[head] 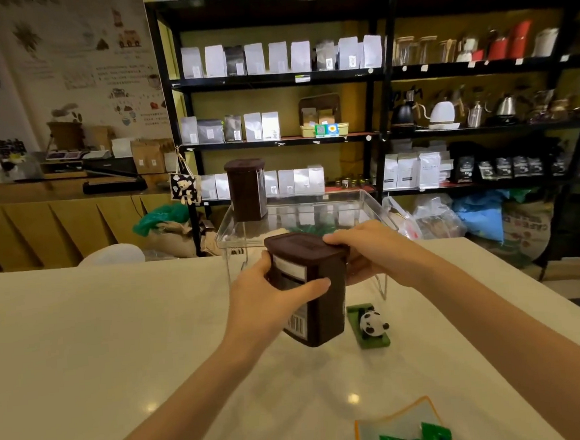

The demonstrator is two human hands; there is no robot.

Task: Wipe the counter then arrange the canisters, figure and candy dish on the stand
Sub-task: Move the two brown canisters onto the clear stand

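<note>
I hold a dark brown canister [322, 307] in the air above the pale counter [101, 336], tilted, just in front of the clear acrylic stand [366, 207]. My left hand [269, 293] grips its left side, thumb across the front. My right hand [369, 248] grips its lid and right side. A second brown canister [246, 189] stands upright on the stand's back left corner. A panda figure [373, 324] on a green base sits on the counter to the right of the held canister. The orange-rimmed candy dish [365, 434] with green sweets lies at the near edge.
Black shelves [374, 73] with white bags, kettles and jars fill the background. Sacks and plastic bags [470, 217] lie on the floor behind the counter. A wooden counter [57, 198] with boxes runs along the left wall.
</note>
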